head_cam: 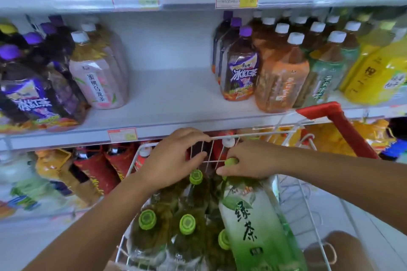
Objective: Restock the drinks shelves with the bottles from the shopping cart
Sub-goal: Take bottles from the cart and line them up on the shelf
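While both bare arms are reaching forward over the basket, dark plastic bottles with purple caps and purple labels (pixel 28 94) are standing at the far left of the white middle shelf (pixel 171 99). A white-capped bottle with a pale pink label (pixel 99 81) is standing just beside them. Below, on the lower shelf, red-labelled dark bottles (pixel 94 169) are showing only as a blur.

Nearer the centre, the left hand (pixel 174 158) is gripping the front wall of the white wire shopping cart (pixel 295 196), its fingers curling over the top wire and its thumb pressing on the grid beneath. Inside the cart, clear bottles with lime-green caps (pixel 187 224) are standing upright, packed close together.

Just right of them, the right hand (pixel 248 160) is closing around the neck of a large clear plastic green tea bottle with a green-and-white label (pixel 259 226), the lime-green cap peeking out between the fingers. This bottle is lying tilted in the cart, its top pointing toward the shelves. I cannot tell whether it is resting on its neighbours or hanging clear of them.

Further right on the middle shelf, these are standing side by side:
- a purple-capped bottle with a purple iced-tea label (pixel 240 72)
- a white-capped bottle with an orange label (pixel 279 83)
- a white-capped bottle with a pale green label (pixel 323 79)
- yellow bottles (pixel 374 72)

At the right, the cart's red plastic handle (pixel 343 125) is crossing in front of the shelf edge.
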